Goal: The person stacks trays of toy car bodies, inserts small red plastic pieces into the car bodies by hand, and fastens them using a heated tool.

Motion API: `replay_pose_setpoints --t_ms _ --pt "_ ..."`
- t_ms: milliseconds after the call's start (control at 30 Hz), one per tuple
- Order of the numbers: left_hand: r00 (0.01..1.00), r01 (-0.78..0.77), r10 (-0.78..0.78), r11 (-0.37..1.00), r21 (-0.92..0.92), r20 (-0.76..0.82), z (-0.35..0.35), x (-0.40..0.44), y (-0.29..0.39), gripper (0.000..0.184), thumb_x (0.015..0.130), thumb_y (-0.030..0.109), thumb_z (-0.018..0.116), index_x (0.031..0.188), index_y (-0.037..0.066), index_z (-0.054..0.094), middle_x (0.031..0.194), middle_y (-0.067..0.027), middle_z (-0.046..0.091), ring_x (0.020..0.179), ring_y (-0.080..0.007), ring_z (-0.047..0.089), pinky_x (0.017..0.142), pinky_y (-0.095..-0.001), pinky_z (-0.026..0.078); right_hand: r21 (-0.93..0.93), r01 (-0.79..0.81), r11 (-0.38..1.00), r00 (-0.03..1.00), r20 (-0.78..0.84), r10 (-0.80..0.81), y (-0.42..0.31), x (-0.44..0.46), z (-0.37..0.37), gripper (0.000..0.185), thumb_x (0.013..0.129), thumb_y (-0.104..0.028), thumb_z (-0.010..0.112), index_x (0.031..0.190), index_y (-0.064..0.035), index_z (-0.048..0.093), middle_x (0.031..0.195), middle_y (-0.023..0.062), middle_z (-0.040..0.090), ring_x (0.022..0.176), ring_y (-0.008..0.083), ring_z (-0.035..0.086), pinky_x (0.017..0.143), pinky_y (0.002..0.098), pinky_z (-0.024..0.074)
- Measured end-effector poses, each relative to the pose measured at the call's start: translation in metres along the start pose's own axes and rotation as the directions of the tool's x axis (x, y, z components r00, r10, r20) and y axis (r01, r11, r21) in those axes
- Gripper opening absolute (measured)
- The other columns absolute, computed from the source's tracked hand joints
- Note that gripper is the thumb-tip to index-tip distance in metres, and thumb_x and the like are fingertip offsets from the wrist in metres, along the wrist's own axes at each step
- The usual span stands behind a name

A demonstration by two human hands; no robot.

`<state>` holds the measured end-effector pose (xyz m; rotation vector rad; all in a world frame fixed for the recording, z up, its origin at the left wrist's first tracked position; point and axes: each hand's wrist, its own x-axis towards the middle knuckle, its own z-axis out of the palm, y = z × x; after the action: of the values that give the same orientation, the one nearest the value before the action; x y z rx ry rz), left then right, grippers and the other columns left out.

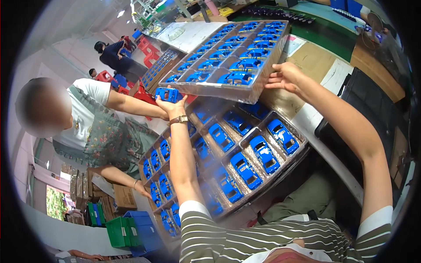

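My left hand (172, 106), with a watch on the wrist, is closed around a blue toy car body (167, 94) just below the near left corner of a clear plastic tray (219, 90). Whether this hand also touches the tray is unclear. Rows of blue car bodies (237, 78) fill the raised, tilted tray. My right hand (286, 78) has its fingers and thumb at the tray's right side, gripping the edge. Underneath lies a second clear tray (287, 163) with more blue car bodies (263, 154) in its compartments.
A co-worker in a floral apron (107, 142) stands at left, one arm reaching behind my left wrist, the other hand (142, 189) beside the lower tray. Green (123, 232) and blue bins (142, 230) sit lower left. A black case (346, 109) lies right.
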<state>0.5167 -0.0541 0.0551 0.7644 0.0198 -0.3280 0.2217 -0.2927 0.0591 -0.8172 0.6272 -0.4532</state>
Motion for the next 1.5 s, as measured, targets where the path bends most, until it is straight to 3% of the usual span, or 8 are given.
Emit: replay_pose_setpoints --t_ms 67,233,367,733,900,1067,1233,1500 --pt "0.999 0.030 -0.030 0.999 0.023 0.023 -0.003 0.005 -0.002 0.053 0.077 0.057 0.033 0.110 0.021 0.054 0.117 -0.0007 0.056 0.121 -0.0305 0.039 0.098 -0.0689 0.008 0.125 -0.046 0.991 0.998 0.052 0.040 -0.008 0.002 -0.004 0.054 0.092 -0.012 0.039 0.135 0.0067 0.012 0.139 0.0323 0.012 0.130 0.0489 0.015 0.091 0.0625 0.0389" --pt "0.983 0.048 -0.051 0.999 -0.022 -0.177 -0.003 0.005 -0.010 0.047 0.075 0.061 0.034 0.101 0.029 0.057 0.120 0.0017 0.053 0.119 -0.0340 0.041 0.093 -0.0743 0.006 0.020 -0.115 0.993 0.993 -0.031 0.115 -0.017 0.010 -0.013 0.038 0.093 -0.023 0.041 0.121 -0.0014 0.027 0.112 0.0203 0.035 0.096 0.0385 0.050 0.073 0.0487 0.0492" --pt "0.985 0.164 -0.168 0.984 0.075 0.044 -0.020 0.018 -0.017 0.061 0.077 0.061 0.030 0.111 0.019 0.057 0.125 -0.0116 0.050 0.119 -0.0432 0.039 0.092 -0.0739 0.012 0.144 -0.146 0.979 0.987 -0.043 0.154 -0.013 0.017 -0.018 0.037 0.091 -0.015 0.043 0.125 -0.0082 0.031 0.121 0.0246 0.032 0.099 0.0420 0.045 0.078 0.0534 0.0436" --pt "0.999 -0.029 0.027 0.997 0.077 0.023 -0.069 0.080 -0.007 0.045 0.081 0.056 0.033 0.106 0.026 0.055 0.117 0.0059 0.057 0.124 -0.0275 0.031 0.090 -0.0759 -0.007 0.039 -0.104 0.994 0.995 0.001 0.104 -0.045 0.014 -0.051 0.020 0.093 -0.024 0.039 0.108 -0.0113 0.042 0.099 0.0157 0.050 0.087 0.0296 0.052 0.068 0.0413 0.0465" --pt "0.975 -0.105 0.075 0.986 0.133 0.208 -0.070 0.119 -0.022 0.035 0.084 0.039 0.048 0.099 0.009 0.056 0.099 -0.0133 0.064 0.081 -0.0188 0.059 0.077 -0.0295 0.045 -0.062 -0.130 0.990 0.989 -0.074 0.125 -0.045 0.025 -0.068 0.024 0.093 -0.027 0.038 0.109 -0.0100 0.040 0.099 0.0152 0.049 0.082 0.0291 0.053 0.067 0.0409 0.0455" --pt "0.935 0.221 -0.297 0.915 0.336 0.194 -0.091 0.160 -0.020 0.042 0.083 0.046 0.044 0.098 0.010 0.060 0.097 -0.0077 0.066 0.075 -0.0170 0.058 0.070 -0.0302 0.046 -0.146 -0.094 0.985 0.979 -0.191 0.065 -0.029 0.043 -0.087 0.019 0.094 -0.027 0.037 0.102 -0.0100 0.039 0.098 0.0113 0.046 0.078 0.0255 0.054 0.066 0.0395 0.0452" --pt "0.956 -0.020 -0.127 0.872 0.489 0.266 -0.038 0.090 -0.011 0.047 0.078 0.052 0.040 0.096 0.016 0.064 0.094 -0.0002 0.066 0.074 -0.0180 0.055 0.065 -0.0497 0.038 -0.105 -0.063 0.992 0.964 -0.264 0.033 -0.033 0.026 -0.091 0.036 0.089 -0.024 0.041 0.118 -0.0033 0.045 0.108 0.0194 0.048 0.090 0.0304 0.049 0.072 0.0482 0.0419" --pt "0.969 -0.090 -0.009 0.917 0.388 0.248 -0.032 0.020 0.013 0.045 0.082 0.043 0.044 0.102 0.006 0.059 0.094 -0.0161 0.066 0.070 -0.0191 0.062 0.065 -0.0336 0.052 -0.298 -0.117 0.947 0.958 -0.286 0.028 -0.069 0.000 -0.082 0.024 0.091 -0.024 0.040 0.106 -0.0067 0.049 0.103 0.0170 0.053 0.085 0.0248 0.054 0.072 0.0404 0.0401"
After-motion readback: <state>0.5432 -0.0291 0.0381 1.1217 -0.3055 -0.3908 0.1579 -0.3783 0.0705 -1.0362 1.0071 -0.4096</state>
